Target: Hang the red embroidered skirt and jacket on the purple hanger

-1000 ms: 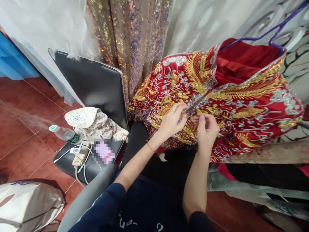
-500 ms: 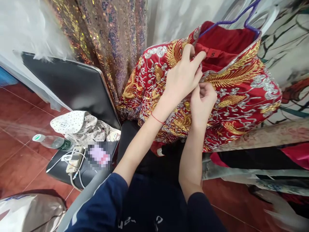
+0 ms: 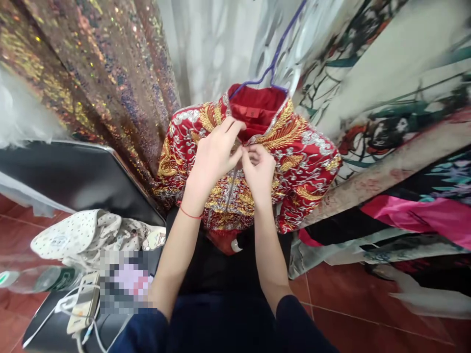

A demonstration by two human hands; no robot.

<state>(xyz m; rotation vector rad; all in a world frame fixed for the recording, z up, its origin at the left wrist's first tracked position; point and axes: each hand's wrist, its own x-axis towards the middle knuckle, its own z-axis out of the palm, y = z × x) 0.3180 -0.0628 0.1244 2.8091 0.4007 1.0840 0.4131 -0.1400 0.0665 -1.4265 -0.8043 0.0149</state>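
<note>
A red jacket [image 3: 294, 162] with gold and silver embroidery hangs in front of me on a purple hanger [image 3: 274, 63]. Inside its neck is a small red size label [image 3: 252, 113]. My left hand [image 3: 217, 152], a thin red string round the wrist, pinches the front edge just below the collar. Close beside it, my right hand [image 3: 259, 171] has thumb and fingers closed on the opposite front edge. The fingertips of both hands meet at the neck opening, and what exactly lies between them is too small to make out.
To the left stand a black chair [image 3: 73, 171] and a sequinned cloth [image 3: 125, 73]. A spotted white cloth hat [image 3: 69, 235], a plastic bottle [image 3: 40, 279] and a power strip [image 3: 84, 304] with cables lie there. Fabrics [image 3: 423, 215] hang or lie at the right.
My view has shifted, so the jacket appears lower, further left and more upright. Both hands have come together at the front opening, the left fingers lower on the edge.
</note>
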